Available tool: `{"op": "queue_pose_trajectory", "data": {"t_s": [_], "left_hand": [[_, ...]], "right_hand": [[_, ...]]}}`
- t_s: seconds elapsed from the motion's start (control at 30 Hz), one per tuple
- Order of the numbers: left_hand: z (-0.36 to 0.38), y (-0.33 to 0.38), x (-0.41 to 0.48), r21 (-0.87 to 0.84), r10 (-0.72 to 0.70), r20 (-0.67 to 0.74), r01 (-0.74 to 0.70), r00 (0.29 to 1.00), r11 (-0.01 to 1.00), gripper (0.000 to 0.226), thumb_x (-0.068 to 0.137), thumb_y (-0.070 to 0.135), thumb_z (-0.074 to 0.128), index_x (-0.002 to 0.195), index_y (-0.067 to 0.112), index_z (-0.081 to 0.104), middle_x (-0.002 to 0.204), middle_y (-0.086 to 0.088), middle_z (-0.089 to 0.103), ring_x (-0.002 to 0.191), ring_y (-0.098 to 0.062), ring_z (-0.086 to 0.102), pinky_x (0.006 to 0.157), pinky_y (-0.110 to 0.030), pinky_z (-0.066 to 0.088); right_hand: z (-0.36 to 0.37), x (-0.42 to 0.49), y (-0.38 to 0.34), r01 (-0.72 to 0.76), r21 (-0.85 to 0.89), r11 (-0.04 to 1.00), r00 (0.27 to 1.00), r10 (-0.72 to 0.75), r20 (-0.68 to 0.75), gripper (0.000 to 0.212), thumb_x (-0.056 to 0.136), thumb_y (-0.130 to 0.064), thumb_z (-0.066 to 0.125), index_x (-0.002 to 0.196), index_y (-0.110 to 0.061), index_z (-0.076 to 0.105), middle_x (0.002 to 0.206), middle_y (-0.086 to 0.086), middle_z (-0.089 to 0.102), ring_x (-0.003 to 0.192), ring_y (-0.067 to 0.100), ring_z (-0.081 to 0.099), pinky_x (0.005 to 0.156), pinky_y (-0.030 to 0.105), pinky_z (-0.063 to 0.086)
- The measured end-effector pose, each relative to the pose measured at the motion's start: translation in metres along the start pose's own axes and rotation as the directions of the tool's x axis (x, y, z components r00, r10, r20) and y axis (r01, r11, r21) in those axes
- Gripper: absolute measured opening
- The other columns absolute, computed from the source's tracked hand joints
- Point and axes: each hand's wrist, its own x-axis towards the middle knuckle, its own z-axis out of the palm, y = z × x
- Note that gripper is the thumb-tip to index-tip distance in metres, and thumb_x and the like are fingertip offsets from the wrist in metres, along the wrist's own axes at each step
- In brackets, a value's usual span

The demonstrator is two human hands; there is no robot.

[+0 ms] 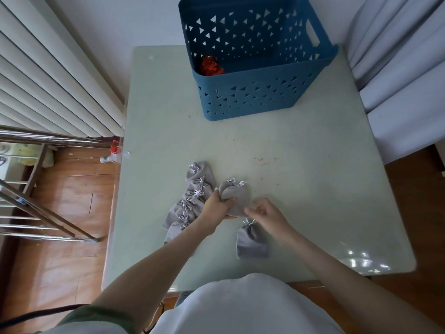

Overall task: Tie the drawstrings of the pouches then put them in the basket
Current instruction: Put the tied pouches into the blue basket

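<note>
The left hand (218,204) grips a grey pouch (237,195) by its left edge, thumb lying across the cloth and fingers curled round beneath it. The right hand (266,212) sits at the same pouch's lower right corner with its fingers curled in; whether they pinch the cloth or only touch it cannot be told. The pouch's white drawstrings (237,183) lie at its far end, the end towards the basket (whether they are knotted is too small to tell).

Just below the right hand, a second pouch (251,242) lies flat on the pale green table (313,189), its mouth towards the hands. To the left of the left hand, an overlapping row of pouches (192,196) runs along the table, each with its drawstrings bunched in a bow.

Well apart from all of these, at the far side of the table, stands the blue basket (252,100), its walls pierced with triangles. A red bundle (209,66) lies in its near left corner.

Off the table's left edge stand a bottle with a red cap (112,156) and a white radiator (48,80).
</note>
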Motion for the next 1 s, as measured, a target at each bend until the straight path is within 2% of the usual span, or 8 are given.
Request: {"op": "queue_pose_trajectory", "data": {"t_s": [0.07,0.13,0.23,0.4,0.5,0.67,0.87,1.0], "left_hand": [[0.0,-0.002,0.001,0.01,0.006,-0.026,-0.006,1.0,1.0,0.037,0.091,0.01,0.056,0.12,0.031,0.053,0.121,-0.007,0.055,0.104,-0.023,0.057,0.076,-0.043,0.058],[0.0,-0.001,0.002,0.02,-0.004,-0.021,0.004,1.0,1.0,0.034,0.093,0.014,0.055,0.124,0.028,0.052,0.119,-0.006,0.055,0.107,-0.024,0.056,0.077,-0.045,0.058],[0.0,0.006,0.001,0.028,0.01,-0.05,-0.008,0.999,1.0,0.03,0.096,0.023,0.052,0.126,0.025,0.051,0.118,-0.005,0.054,0.107,-0.023,0.057,0.073,-0.042,0.059],[-0.004,0.008,0.007,0.151,0.087,-0.122,-0.069,0.989,0.986,0.04,0.088,0.046,0.05,0.12,0.022,0.054,0.112,-0.003,0.064,0.104,-0.021,0.061,0.09,-0.046,0.052],[-0.002,0.027,0.008,0.101,0.067,0.009,-0.068,0.998,0.993,0.029,0.101,0.03,0.034,0.118,0.015,0.052,0.111,-0.004,0.062,0.11,-0.018,0.057,0.101,-0.032,0.044],[0.013,0.085,-0.016,0.129,0.25,0.135,-0.267,0.959,0.955,0.028,0.1,0.002,0.039,0.111,0.022,0.054,0.096,0.013,0.063,0.083,0.007,0.063,0.067,-0.009,0.047],[-0.001,0.171,-0.013,0.241,0.46,0.272,-0.522,0.846,0.818,0.039,0.096,-0.001,0.046,0.131,0.015,0.049,0.13,0.006,0.054,0.117,-0.007,0.052,0.097,-0.014,0.04],[-0.01,0.229,-0.006,0.296,0.46,0.347,-0.56,0.817,0.773,0.038,0.098,0.012,0.049,0.133,0.028,0.049,0.134,0.015,0.051,0.121,0.001,0.048,0.103,-0.017,0.037]], "right_hand": [[0.0,-0.001,0.018,0.049,-0.441,0.896,0.996,-0.01,0.092,0.039,0.075,-0.037,0.075,0.104,-0.016,0.058,0.096,-0.003,0.046,0.097,0.016,0.047,0.087,0.033,0.039],[0.003,-0.002,0.025,0.083,-0.563,0.822,0.992,-0.013,0.128,0.032,0.069,-0.031,0.076,0.094,-0.025,0.057,0.097,-0.004,0.043,0.099,0.018,0.044,0.089,0.034,0.04],[-0.002,-0.006,0.014,-0.019,-0.042,0.999,0.987,0.026,0.16,0.03,0.072,0.0,0.073,0.078,-0.018,0.05,0.076,0.002,0.054,0.07,0.017,0.054,0.065,0.028,0.049],[-0.031,-0.005,-0.035,-0.112,0.598,0.794,0.929,-0.129,0.346,0.023,0.079,0.01,0.056,0.087,-0.01,0.049,0.063,-0.002,0.059,0.056,0.008,0.056,0.053,0.019,0.042],[-0.035,0.003,-0.066,0.009,0.6,0.8,0.935,-0.22,0.279,0.026,0.076,0.004,0.064,0.095,-0.01,0.054,0.074,-0.004,0.064,0.066,0.007,0.059,0.058,0.018,0.046],[-0.039,0.022,-0.103,0.122,0.551,0.826,0.992,-0.113,-0.05,0.033,0.081,0.005,0.066,0.103,-0.012,0.051,0.096,0.006,0.059,0.08,0.012,0.058,0.067,0.016,0.048],[-0.088,0.025,-0.166,0.124,0.484,0.866,0.91,-0.294,0.292,0.033,0.084,-0.014,0.063,0.116,-0.011,0.059,0.111,0.005,0.067,0.101,0.016,0.063,0.087,0.029,0.049],[-0.11,0.032,-0.216,0.255,0.521,0.815,0.877,-0.422,0.231,0.043,0.071,-0.014,0.068,0.114,-0.013,0.06,0.109,0.001,0.068,0.102,0.015,0.063,0.087,0.028,0.051]]}}
